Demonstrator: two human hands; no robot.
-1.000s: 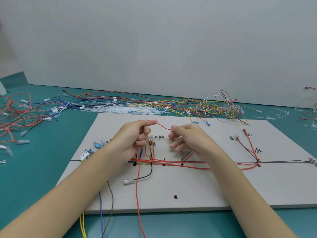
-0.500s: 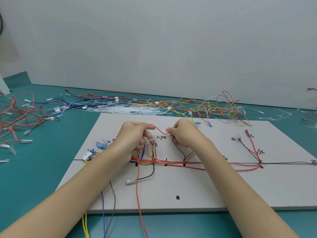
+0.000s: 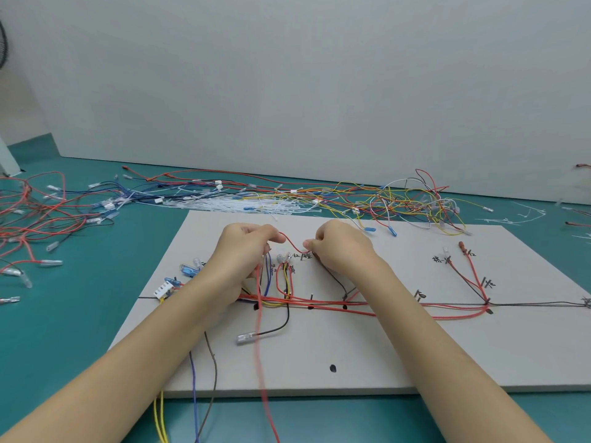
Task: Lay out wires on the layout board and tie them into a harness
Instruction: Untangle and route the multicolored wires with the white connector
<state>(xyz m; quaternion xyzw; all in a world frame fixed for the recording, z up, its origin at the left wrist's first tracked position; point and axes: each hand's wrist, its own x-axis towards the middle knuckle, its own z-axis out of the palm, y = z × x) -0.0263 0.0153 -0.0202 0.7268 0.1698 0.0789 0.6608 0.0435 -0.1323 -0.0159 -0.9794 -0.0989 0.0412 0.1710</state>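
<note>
A: Wire [image 3: 292, 243], red, stretched between both hands over the board [image 3: 383, 346].

B: Grip state?

A: Left hand [image 3: 244, 251] pinches one end, right hand [image 3: 339, 247] pinches the other; the slack trails off the board's near edge. Board lies on the bench [image 3: 64, 314].

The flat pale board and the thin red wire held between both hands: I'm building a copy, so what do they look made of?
The flat pale board looks like matte foam or fibreboard: dull, with a thick plain edge. The thin red wire looks plastic-insulated: smooth, slightly glossy, sagging between left hand and right hand.
</note>
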